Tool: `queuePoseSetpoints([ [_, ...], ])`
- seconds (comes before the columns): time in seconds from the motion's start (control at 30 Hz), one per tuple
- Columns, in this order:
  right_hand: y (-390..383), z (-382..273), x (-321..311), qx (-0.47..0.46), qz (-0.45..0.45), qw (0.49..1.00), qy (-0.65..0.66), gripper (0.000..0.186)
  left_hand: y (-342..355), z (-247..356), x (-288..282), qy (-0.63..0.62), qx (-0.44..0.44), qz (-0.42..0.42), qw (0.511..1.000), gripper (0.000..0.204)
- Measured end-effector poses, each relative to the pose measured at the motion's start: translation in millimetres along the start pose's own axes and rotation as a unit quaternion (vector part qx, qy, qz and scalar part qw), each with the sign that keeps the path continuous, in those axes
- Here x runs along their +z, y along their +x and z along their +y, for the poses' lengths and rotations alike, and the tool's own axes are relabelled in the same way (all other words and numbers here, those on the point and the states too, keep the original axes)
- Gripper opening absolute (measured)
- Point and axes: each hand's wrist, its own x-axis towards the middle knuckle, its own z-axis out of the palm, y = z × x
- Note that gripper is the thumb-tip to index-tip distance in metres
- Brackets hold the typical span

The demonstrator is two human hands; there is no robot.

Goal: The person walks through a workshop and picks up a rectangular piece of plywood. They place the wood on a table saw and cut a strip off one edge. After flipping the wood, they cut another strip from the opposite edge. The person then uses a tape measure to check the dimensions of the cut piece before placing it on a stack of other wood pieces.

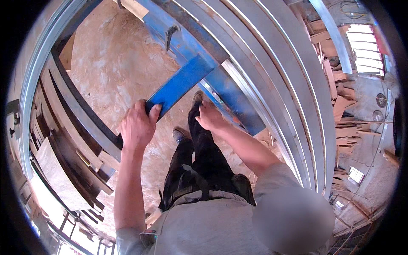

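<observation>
My left hand grips the near end of a flat, bright blue board, which slants up and right onto a blue steel beam. My right hand is to the right and below the board, beside that beam, with curled fingers; whether it holds anything small is hidden. A dark metal fitting sticks out from the beam beyond the board. Long grey steel lengths lie alongside the beam on the right.
My legs and shoes stand on a dusty floor. Stacked strips and sheets fill the left side, near a dark curved rail. Broken board scraps, cables and bright windows show at the far right.
</observation>
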Motion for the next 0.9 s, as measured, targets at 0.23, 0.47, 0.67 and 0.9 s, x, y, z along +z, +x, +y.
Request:
queuePoseSetpoints([
  [0.23,38,-1,-12,0.093,0.004,0.996,0.01,0.065,-1,2,6,0.033,-0.029,0.038,0.998,0.047],
  [0.47,39,-1,2,0.094,0.022,0.994,-0.045,0.076,-6,5,2,0.013,-0.058,0.014,0.998,0.046],
  [0.67,50,9,6,0.096,-0.012,0.995,-0.015,0.073,-4,7,2,0.024,-0.044,0.013,0.999,0.046],
  [0.9,16,1,-48,0.042,-0.056,0.996,0.06,0.059,-3,11,-2,0.033,-0.042,-0.006,0.999,0.044],
])
